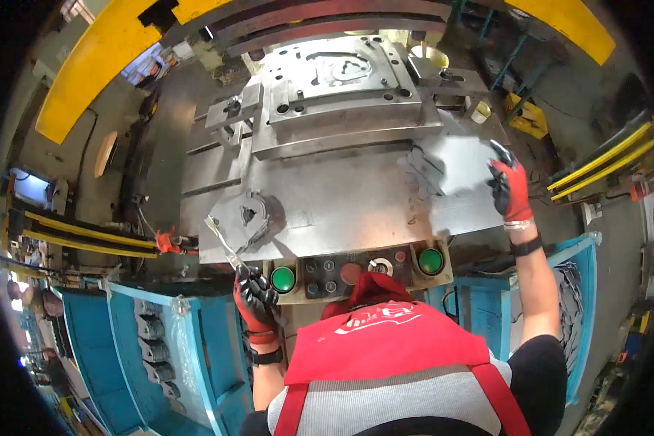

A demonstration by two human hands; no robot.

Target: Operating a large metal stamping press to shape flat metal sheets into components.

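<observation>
My left hand (256,294), in a red and black glove, is closed on a long, thin, pale metal tool (227,245) that looks like tongs. The tool's far end reaches the left edge of a small stack of flat grey metal parts (248,219) with a hole in the middle. My right hand (510,182), gloved alike, grips the right edge of a bright flat metal sheet (463,163) at the right of the press table (327,196). Left of this sheet lie some dark flat metal pieces (423,171), partly covered.
A thick steel die (341,109) stands at the back of the table under the press. Along the front edge is a control panel (349,275) with two green buttons. Blue racks (196,341) holding metal parts flank me. Yellow guard bars (603,160) stand at the sides.
</observation>
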